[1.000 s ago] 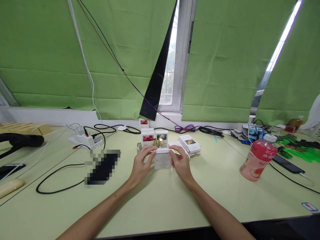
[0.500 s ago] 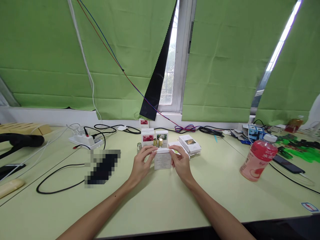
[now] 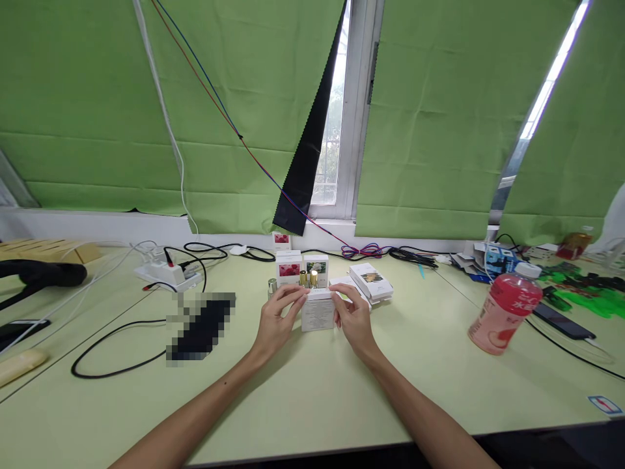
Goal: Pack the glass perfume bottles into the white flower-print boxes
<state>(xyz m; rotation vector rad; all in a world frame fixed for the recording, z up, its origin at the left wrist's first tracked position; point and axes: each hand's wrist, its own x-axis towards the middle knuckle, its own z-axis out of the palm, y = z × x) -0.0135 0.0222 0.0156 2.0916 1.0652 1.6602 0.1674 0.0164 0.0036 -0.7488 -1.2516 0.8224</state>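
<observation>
A: Where's the white box (image 3: pixel 317 314)?
B: Right between the two hands, upright, its printed side facing the person.
A: And what is the left hand (image 3: pixel 278 322) doing?
B: Pinching narrowly, thumb and fingertips at the box's upper corner on that side.
A: The right hand (image 3: pixel 355 321)?
B: Much the same: fingers drawn close, gripping the opposite upper corner. Together they hold the box by its top edge.
A: What's just beyond the fingertips?
B: Two gold caps (image 3: pixel 314 279), showing above the box. Behind those, a flower box (image 3: pixel 316 266) with a white bloom, and beside it a red-pictured box (image 3: pixel 289 270).
A: Anything near the left hand?
B: A silver-capped vial (image 3: pixel 272 286), just past its knuckles, partly hidden by them. Farther out to its left there's a pixelated dark patch (image 3: pixel 200 326) I can't make out, then a power strip (image 3: pixel 166 273) beyond.
A: And past the right hand?
B: Flat-lying cartons (image 3: pixel 372 281), close behind it. Well off to its right, a pink drink bottle (image 3: pixel 502 309) stands on the counter (image 3: pixel 317 404), with a phone (image 3: pixel 561 321) farther out.
</observation>
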